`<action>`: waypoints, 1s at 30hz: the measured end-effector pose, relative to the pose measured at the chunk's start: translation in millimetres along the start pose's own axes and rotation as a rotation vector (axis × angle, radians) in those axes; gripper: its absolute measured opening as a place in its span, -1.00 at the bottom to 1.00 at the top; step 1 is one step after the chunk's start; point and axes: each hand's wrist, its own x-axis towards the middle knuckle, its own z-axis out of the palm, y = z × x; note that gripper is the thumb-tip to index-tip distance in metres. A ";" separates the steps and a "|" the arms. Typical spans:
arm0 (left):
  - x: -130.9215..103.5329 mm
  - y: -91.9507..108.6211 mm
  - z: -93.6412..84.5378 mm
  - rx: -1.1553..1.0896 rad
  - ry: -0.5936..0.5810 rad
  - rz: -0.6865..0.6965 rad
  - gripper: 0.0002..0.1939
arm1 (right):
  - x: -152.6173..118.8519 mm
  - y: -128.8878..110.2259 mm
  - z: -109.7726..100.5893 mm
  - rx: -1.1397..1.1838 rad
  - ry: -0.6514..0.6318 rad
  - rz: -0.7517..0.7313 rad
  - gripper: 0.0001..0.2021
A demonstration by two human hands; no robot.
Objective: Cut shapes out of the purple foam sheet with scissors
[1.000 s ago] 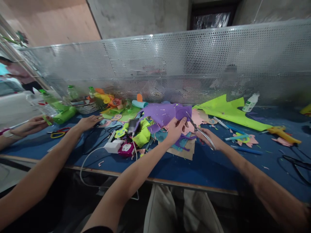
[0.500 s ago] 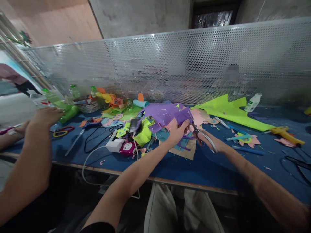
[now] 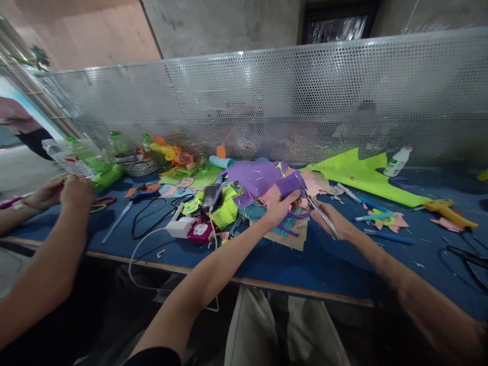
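My left hand [image 3: 282, 206] pinches a small purple felt piece [image 3: 290, 184] above the middle of the table. In my right hand [image 3: 330, 218] are metal scissors [image 3: 323, 216], their blades at the right edge of that piece. Just behind lies a larger purple sheet [image 3: 253, 177]. Beneath my hands are brown paper [image 3: 284, 239] and colored scraps. A bright green sheet [image 3: 354, 173] stretches out at the back right. The fingertips of my right hand are partly hidden by the scissors.
A co-worker's hands [image 3: 76, 195] are at the left, near green bottles [image 3: 109, 177] and a basket [image 3: 139, 165]. White plugs [image 3: 181, 227] with a cable lie left of my arm. A yellow glue gun [image 3: 450, 212] is at the right, a white bottle [image 3: 397, 161] behind it.
The small purple piece and my left hand have shifted slightly right. The scissors have changed angle a little. The co-worker's raised hand has come down and left beside the other one.
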 end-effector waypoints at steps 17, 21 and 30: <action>3.5 1.8 -4.6 0.174 0.156 0.125 -0.60 | 3.6 15.9 -0.5 0.057 -0.053 -0.062 -0.57; 5.8 -3.4 -2.5 0.001 0.191 0.070 -0.61 | 2.4 13.1 -0.1 0.106 -0.088 -0.016 -0.55; 3.2 3.8 -6.0 0.243 0.177 0.131 -0.55 | 3.0 15.3 1.6 0.056 -0.030 -0.072 -0.62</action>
